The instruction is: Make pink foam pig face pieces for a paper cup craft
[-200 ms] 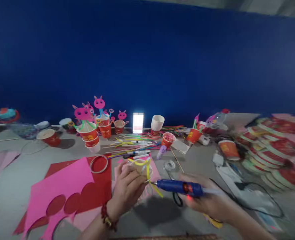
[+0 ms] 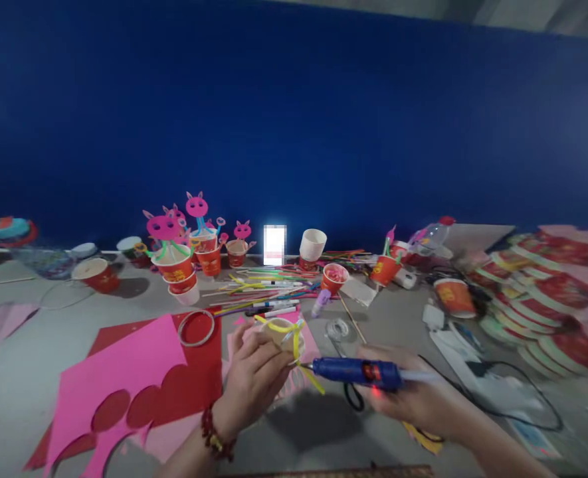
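Note:
My left hand (image 2: 256,372), with a beaded bracelet at the wrist, is closed around the side of a paper cup (image 2: 282,338). Much of the cup is hidden behind the fingers. A yellow pipe cleaner (image 2: 296,344) bends over the cup's rim, one end hanging down the near side. My right hand (image 2: 416,395) grips a blue hot glue gun (image 2: 341,369) with a red light glowing beneath it. The gun's nozzle points left and is at or very close to the pipe cleaner by the rim; contact cannot be made out.
Pink sheet (image 2: 119,372) with cut-outs overlaps a red sheet (image 2: 194,378) at left. Decorated cups (image 2: 174,269) stand behind. Pipe cleaners and markers (image 2: 274,305) lie mid-table, near a tape roll (image 2: 337,328). Stacked red cups (image 2: 557,292), cables and a power strip (image 2: 458,358) occupy the right.

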Available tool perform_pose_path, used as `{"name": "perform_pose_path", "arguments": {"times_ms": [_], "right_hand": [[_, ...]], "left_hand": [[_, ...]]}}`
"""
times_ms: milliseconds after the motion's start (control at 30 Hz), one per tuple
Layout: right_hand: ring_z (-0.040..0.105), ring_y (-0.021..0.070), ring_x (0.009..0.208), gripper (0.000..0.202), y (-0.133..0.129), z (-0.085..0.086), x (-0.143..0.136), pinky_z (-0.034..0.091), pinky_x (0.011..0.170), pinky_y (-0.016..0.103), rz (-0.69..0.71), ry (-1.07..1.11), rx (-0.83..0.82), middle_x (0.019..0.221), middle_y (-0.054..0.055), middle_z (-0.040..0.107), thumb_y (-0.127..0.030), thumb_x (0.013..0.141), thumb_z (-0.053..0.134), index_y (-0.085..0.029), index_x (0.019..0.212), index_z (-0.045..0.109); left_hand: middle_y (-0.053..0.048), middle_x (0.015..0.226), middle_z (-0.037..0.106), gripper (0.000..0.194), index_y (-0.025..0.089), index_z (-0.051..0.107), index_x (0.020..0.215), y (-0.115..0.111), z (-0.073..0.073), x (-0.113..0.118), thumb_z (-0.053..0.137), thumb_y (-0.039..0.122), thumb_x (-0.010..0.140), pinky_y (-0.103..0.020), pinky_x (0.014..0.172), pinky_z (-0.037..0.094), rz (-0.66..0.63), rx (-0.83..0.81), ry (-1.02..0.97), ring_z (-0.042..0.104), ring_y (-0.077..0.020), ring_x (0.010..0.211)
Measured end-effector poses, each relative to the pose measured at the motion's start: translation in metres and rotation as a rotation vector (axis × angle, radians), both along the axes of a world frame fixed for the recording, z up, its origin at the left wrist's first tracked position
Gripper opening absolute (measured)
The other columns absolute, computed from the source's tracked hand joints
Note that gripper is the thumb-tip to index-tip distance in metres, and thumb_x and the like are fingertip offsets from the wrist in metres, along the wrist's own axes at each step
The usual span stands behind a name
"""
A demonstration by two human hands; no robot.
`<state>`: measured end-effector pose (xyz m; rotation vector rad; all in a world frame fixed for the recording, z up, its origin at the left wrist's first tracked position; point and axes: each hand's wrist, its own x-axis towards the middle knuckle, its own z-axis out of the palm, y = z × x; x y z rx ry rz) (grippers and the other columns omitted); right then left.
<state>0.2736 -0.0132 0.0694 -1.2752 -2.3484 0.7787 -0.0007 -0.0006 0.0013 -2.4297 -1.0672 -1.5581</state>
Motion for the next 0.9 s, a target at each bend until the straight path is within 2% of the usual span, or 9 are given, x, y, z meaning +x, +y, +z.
{"name": "perform_pose_path", "arguments": {"times_ms": [233, 333, 400, 500, 567, 633, 767, 833, 900], "right_hand": [[0.047, 0.0130, 0.056, 0.020, -0.001, 0.009, 0.000, 0.035, 0.052, 0.023, -0.028, -0.019, -0.011, 0.064, -0.004, 0.054, -0.026, 0.081, 0.063, -0.022, 0.068, 0.048], [0.052, 0.0145, 0.055, 0.016, -0.003, 0.008, 0.006, 0.041, 0.052, 0.024, -0.067, 0.011, -0.013, 0.064, -0.002, 0.060, -0.031, 0.083, 0.063, -0.022, 0.072, 0.056], [0.059, 0.0176, 0.058, 0.015, 0.000, 0.003, 0.017, 0.047, 0.055, 0.026, -0.146, 0.023, 0.027, 0.067, 0.001, 0.066, -0.035, 0.085, 0.062, -0.022, 0.077, 0.062], [0.069, 0.0262, 0.073, 0.021, 0.015, -0.016, 0.048, 0.055, 0.065, 0.033, -0.362, -0.006, 0.258, 0.081, 0.007, 0.075, -0.039, 0.083, 0.060, -0.021, 0.089, 0.068], [0.071, 0.0311, 0.084, 0.027, 0.029, -0.037, 0.074, 0.057, 0.073, 0.038, -0.538, -0.086, 0.421, 0.092, 0.012, 0.076, -0.039, 0.086, 0.054, -0.020, 0.098, 0.069], [0.071, 0.0318, 0.089, 0.028, 0.043, -0.061, 0.097, 0.056, 0.079, 0.040, -0.610, -0.194, 0.501, 0.100, 0.014, 0.074, -0.037, 0.087, 0.050, -0.021, 0.102, 0.067], [0.070, 0.0280, 0.089, 0.028, 0.064, -0.107, 0.117, 0.055, 0.078, 0.037, -0.628, -0.365, 0.427, 0.103, 0.012, 0.070, -0.028, 0.086, 0.048, -0.021, 0.110, 0.060], [0.069, 0.0281, 0.094, 0.033, 0.073, -0.121, 0.118, 0.055, 0.080, 0.036, -0.586, -0.444, 0.362, 0.111, 0.014, 0.067, -0.021, 0.083, 0.048, -0.018, 0.115, 0.057], [0.069, 0.0284, 0.099, 0.040, 0.082, -0.129, 0.118, 0.054, 0.083, 0.037, -0.551, -0.476, 0.321, 0.118, 0.015, 0.064, -0.018, 0.080, 0.050, -0.016, 0.118, 0.057]], "left_hand": [[0.003, 0.077, 0.073, 0.010, 0.024, 0.068, 0.095, -0.002, 0.004, 0.000, 0.061, 0.018, 0.093, -0.045, 0.110, 0.029, -0.012, 0.001, 0.005, 0.060, -0.0176, 0.083], [0.003, 0.079, 0.074, 0.010, 0.025, 0.068, 0.093, -0.001, 0.004, -0.002, 0.064, 0.016, 0.090, -0.046, 0.108, 0.031, -0.020, -0.015, -0.030, 0.060, -0.0182, 0.084], [0.002, 0.081, 0.074, 0.012, 0.025, 0.068, 0.094, 0.000, 0.002, -0.004, 0.066, 0.014, 0.089, -0.047, 0.107, 0.032, -0.027, -0.034, -0.050, 0.060, -0.0189, 0.086], [0.001, 0.081, 0.073, 0.016, 0.024, 0.066, 0.094, 0.001, -0.001, -0.008, 0.066, 0.010, 0.088, -0.048, 0.105, 0.033, -0.052, -0.069, -0.048, 0.060, -0.0194, 0.086], [0.001, 0.081, 0.071, 0.017, 0.024, 0.064, 0.094, 0.002, -0.004, -0.010, 0.065, 0.008, 0.088, -0.049, 0.104, 0.033, -0.077, -0.087, -0.043, 0.059, -0.0195, 0.085], [0.001, 0.082, 0.071, 0.018, 0.024, 0.063, 0.095, 0.003, -0.007, -0.010, 0.064, 0.007, 0.088, -0.050, 0.103, 0.034, -0.095, -0.099, -0.042, 0.059, -0.0198, 0.085], [0.001, 0.081, 0.068, 0.018, 0.024, 0.062, 0.094, 0.004, -0.010, -0.008, 0.064, 0.007, 0.087, -0.047, 0.100, 0.036, -0.108, -0.093, -0.059, 0.058, -0.0194, 0.084], [0.001, 0.079, 0.068, 0.019, 0.023, 0.062, 0.093, 0.004, -0.010, -0.006, 0.063, 0.006, 0.087, -0.046, 0.099, 0.037, -0.112, -0.076, -0.073, 0.057, -0.0186, 0.083], [0.001, 0.081, 0.068, 0.020, 0.023, 0.062, 0.094, 0.004, -0.011, -0.005, 0.063, 0.005, 0.087, -0.045, 0.099, 0.038, -0.112, -0.074, -0.082, 0.057, -0.0184, 0.083]]}}
